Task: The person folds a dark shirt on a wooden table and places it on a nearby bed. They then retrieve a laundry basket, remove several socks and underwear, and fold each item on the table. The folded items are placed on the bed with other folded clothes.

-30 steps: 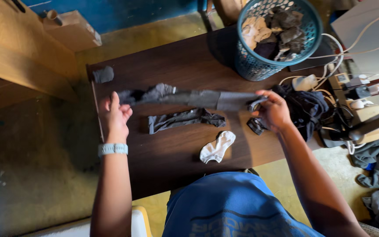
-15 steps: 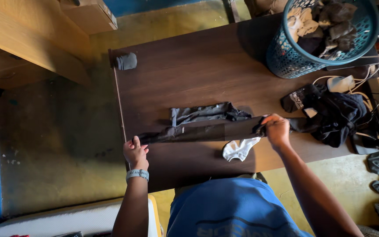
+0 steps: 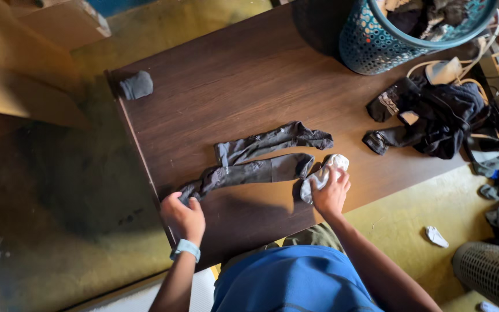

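A long dark grey sock [image 3: 249, 172] lies flat on the brown table [image 3: 232, 75], just below a second grey sock [image 3: 272, 140]. My left hand [image 3: 184, 215] pinches the long sock's left end at the table's near edge. A small white sock [image 3: 323, 173] lies at the long sock's right end, and my right hand [image 3: 331, 193] closes its fingers on it.
A teal basket [image 3: 371, 49] of socks stands at the table's far right. Dark clothes [image 3: 443, 115] and cables lie beside it. A rolled grey sock [image 3: 136, 85] sits at the far left corner. A white sock [image 3: 436, 236] lies on the floor.
Both hands lowered the stretched long grey sock onto the table below the other grey sock. My right hand let go of its end and moved onto the white sock.
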